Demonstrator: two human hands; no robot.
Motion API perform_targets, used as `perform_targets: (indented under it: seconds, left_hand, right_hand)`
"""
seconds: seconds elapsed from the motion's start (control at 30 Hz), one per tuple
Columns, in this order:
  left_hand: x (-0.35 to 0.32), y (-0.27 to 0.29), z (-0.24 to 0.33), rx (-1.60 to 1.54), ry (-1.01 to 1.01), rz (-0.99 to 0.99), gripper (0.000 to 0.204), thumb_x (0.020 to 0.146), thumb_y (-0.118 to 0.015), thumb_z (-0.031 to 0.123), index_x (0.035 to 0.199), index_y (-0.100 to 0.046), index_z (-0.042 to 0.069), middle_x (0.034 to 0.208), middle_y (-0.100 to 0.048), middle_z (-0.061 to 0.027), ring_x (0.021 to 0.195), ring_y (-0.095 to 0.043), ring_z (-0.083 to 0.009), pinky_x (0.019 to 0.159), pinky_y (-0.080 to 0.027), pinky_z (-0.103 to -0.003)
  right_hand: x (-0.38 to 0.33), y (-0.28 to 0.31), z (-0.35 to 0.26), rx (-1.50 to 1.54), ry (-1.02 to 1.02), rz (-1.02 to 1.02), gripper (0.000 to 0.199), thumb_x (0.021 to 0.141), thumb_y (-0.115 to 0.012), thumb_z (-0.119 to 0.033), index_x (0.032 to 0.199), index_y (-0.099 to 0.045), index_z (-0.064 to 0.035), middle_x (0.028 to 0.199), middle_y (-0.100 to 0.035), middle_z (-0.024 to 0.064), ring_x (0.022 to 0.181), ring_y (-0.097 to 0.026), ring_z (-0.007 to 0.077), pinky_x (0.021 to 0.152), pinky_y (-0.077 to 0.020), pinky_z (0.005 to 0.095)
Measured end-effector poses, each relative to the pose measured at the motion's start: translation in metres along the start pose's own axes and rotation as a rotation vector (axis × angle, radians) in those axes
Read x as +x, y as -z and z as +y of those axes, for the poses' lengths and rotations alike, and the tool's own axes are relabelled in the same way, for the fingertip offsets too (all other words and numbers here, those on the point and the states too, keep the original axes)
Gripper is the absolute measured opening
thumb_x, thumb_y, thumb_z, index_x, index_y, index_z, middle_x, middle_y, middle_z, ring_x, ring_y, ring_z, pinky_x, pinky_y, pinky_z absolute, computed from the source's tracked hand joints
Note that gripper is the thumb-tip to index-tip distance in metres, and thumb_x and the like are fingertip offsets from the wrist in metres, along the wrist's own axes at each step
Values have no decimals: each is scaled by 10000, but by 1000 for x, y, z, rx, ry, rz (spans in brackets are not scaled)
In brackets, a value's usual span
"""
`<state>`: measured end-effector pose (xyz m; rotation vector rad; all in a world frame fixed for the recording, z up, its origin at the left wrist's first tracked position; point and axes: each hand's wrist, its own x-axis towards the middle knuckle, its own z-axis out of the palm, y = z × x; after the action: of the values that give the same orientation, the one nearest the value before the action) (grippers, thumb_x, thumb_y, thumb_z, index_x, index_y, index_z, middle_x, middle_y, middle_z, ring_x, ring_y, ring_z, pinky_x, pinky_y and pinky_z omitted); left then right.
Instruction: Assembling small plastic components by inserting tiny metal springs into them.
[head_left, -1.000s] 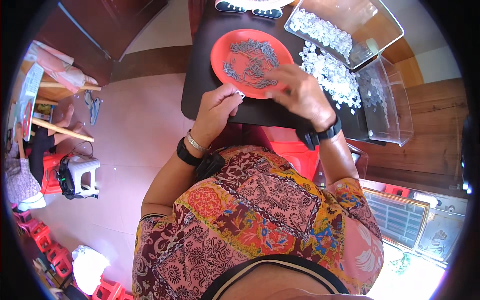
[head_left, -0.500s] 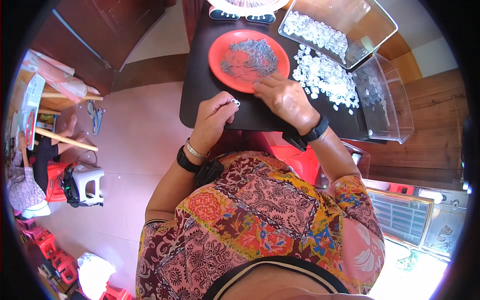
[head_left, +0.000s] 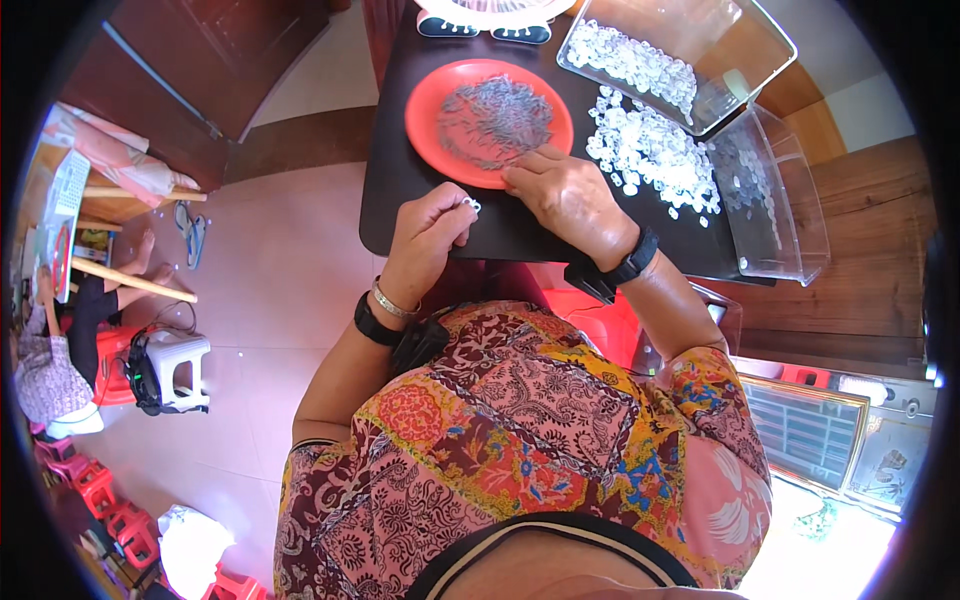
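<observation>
My left hand (head_left: 432, 222) is closed in a pinch just in front of the plate, with a small white plastic piece (head_left: 470, 205) showing between thumb and forefinger. At the near rim of a round red plate (head_left: 424, 128), my right hand (head_left: 568, 196) is closed on the edge, thumb low and fingers curled over the inside. Thin grey metal pins (head_left: 505, 112) lie loosely spread in the plate. To the right of that hand, a heap of small white plastic pieces (head_left: 650, 150) covers part of the dark table (head_left: 395, 215). Whether my right fingertips also hold a pin is hidden.
A clear bin (head_left: 765, 60) of white pieces stands at the back right. Another clear bin (head_left: 790, 215) sits along the table's right edge. A fan base with shoe-shaped feet (head_left: 485, 27) stands at the back. At far left, a person (head_left: 60, 375) sits near stools.
The red plate has shifted slightly left, and the pins in it have spread out from their tighter heap. My right hand moved a little left with it; my left hand stays in place.
</observation>
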<state>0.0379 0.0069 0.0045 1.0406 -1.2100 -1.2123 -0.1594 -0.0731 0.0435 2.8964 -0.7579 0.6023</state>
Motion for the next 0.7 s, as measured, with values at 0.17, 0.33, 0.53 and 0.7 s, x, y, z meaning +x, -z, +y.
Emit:
perform_targets:
  seconds: [0.17, 0.33, 0.53, 0.7]
  left_hand:
    - [1, 2, -2, 4, -9, -5, 146, 858, -566, 111, 760, -563, 3, 603, -506, 9, 568, -452, -54, 520, -354, -228]
    - [0, 2, -1, 6, 1, -4, 148, 865, -561, 110, 764, -560, 1, 601, -501, 11, 567, -446, -53, 520, -354, -229]
    - [0, 0, -1, -13, -7, -15, 139, 865, -565, 106, 773, -560, 2, 611, -502, 14, 572, -444, -50, 524, -354, -227]
    - [-1, -5, -2, -2, -10, -12, 133, 868, -564, 105, 783, -564, 2, 615, -503, 15, 575, -446, -50, 524, -356, -225]
  right_hand:
    - [1, 1, 0, -71, -80, 3, 113, 756, -672, -124, 846, -624, -75, 778, -590, 50, 766, -604, 231, 628, -501, 343]
    - [2, -1, 5, -61, -60, 20, 64, 758, -643, -136, 747, -587, -108, 736, -551, 35, 764, -589, 210, 617, -490, 330]
    - [-2, 6, 0, -27, -33, 16, 98, 747, -677, -118, 826, -628, -86, 743, -574, 46, 717, -598, 237, 610, -496, 350]
    - [-9, 3, 0, -20, -18, 1, 116, 746, -683, -128, 843, -637, -83, 763, -594, 48, 740, -614, 230, 614, -499, 342]
